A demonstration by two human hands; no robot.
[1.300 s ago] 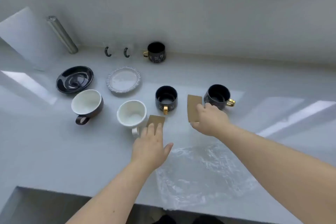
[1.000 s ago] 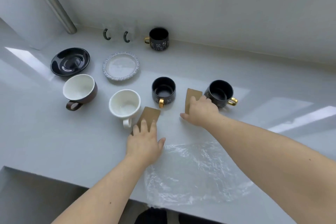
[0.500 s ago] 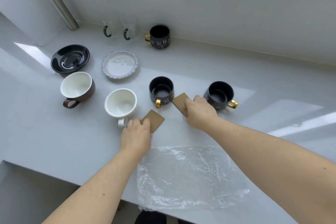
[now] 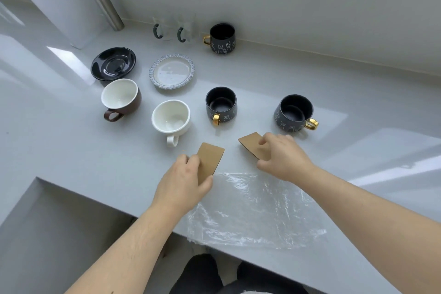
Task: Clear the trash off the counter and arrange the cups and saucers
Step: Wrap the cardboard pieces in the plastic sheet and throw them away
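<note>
Little of the task is judged done: with the plastic sheet point(image 4: 253, 210) taken as landmark, the black saucer point(image 4: 113, 63) and patterned saucer point(image 4: 172, 71) are seen bare far beyond its left end, the cups unpaired around them. At its far left corner a flat brown card point(image 4: 211, 159) is pinched in the closed fingers of the left hand point(image 4: 182, 182). Beyond its far edge a second card point(image 4: 253, 144) is pinched likewise by the right hand point(image 4: 281, 157). The crinkled, clear sheet lies untouched on the worktop point(image 4: 71, 150).
</note>
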